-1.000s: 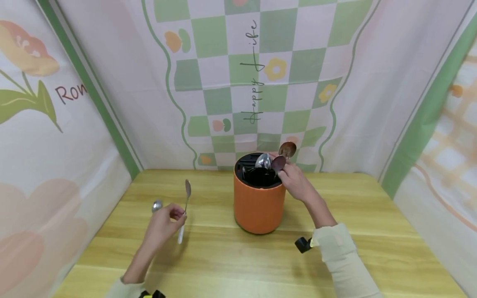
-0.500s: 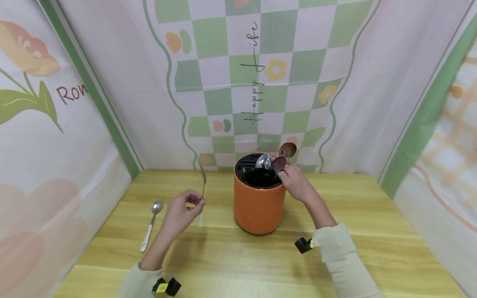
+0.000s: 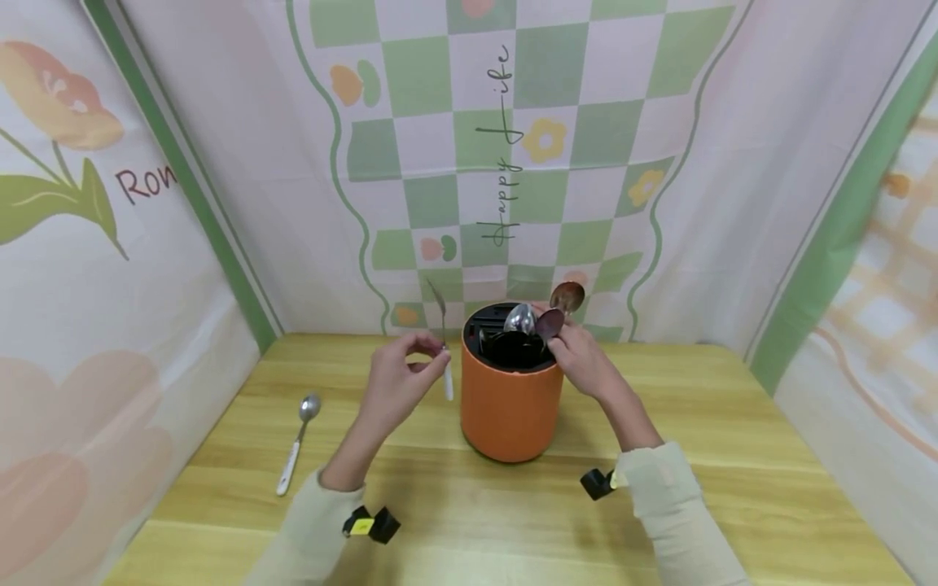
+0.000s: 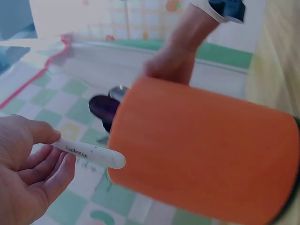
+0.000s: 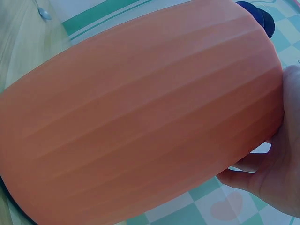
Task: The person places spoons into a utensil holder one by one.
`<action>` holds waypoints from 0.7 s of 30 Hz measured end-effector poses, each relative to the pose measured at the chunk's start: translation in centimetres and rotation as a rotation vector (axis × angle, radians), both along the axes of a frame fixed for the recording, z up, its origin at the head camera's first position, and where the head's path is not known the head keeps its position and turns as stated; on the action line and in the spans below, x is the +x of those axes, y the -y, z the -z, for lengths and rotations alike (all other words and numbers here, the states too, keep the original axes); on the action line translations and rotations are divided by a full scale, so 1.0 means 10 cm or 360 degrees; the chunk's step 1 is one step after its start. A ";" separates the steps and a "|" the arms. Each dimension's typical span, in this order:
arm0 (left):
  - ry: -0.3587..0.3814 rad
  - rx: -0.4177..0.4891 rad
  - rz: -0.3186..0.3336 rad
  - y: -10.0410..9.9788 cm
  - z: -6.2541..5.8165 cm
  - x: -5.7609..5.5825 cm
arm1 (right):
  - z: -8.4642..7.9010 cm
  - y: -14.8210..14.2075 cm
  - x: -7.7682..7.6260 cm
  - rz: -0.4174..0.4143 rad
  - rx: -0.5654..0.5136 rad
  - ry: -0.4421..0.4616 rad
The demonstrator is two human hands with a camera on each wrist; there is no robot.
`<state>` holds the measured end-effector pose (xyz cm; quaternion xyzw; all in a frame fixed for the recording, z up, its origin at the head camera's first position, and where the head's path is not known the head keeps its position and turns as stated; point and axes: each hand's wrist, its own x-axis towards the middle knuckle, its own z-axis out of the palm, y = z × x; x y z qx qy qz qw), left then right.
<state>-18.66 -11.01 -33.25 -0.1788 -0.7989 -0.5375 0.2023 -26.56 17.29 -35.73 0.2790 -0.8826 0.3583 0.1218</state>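
My left hand [image 3: 399, 378] pinches a slim utensil by its white handle [image 3: 449, 381], with thumb and fingers. Its narrow metal head [image 3: 437, 297] points up and is seen edge-on, so I cannot tell its kind. Just left of an orange utensil holder [image 3: 510, 415] it hangs upright, above the table; in the left wrist view the white handle [image 4: 93, 155] overlaps the holder's upper edge. My right hand [image 3: 584, 358] grips the holder's right rim, fingers partly hidden behind it. A silver spoon [image 3: 520, 318] and two darker spoons [image 3: 550, 323] stick up from the holder's black slotted top.
On the wooden table [image 3: 469, 521], a silver spoon with a white handle [image 3: 290, 465] lies at the left. A patterned cloth [image 3: 484, 138] hangs behind the table, with further cloth walls on both sides.
My left hand has moved right and away from me with the white-handled utensil, from beside the lying spoon to the holder. The right hand stays on the holder's rim.
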 end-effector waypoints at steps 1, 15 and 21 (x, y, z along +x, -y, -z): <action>-0.0021 0.0017 0.0008 -0.04 -0.04 -0.02 | 0.00 0.00 0.00 0.0000 0.0002 0.0004; -0.0335 0.0120 0.0039 -0.42 -0.22 -0.23 | -0.01 0.00 0.01 0.0002 -0.0006 -0.0008; -0.0402 0.0010 0.0019 -0.50 -0.15 -0.29 | 0.00 0.00 0.01 -0.0006 -0.0015 -0.0014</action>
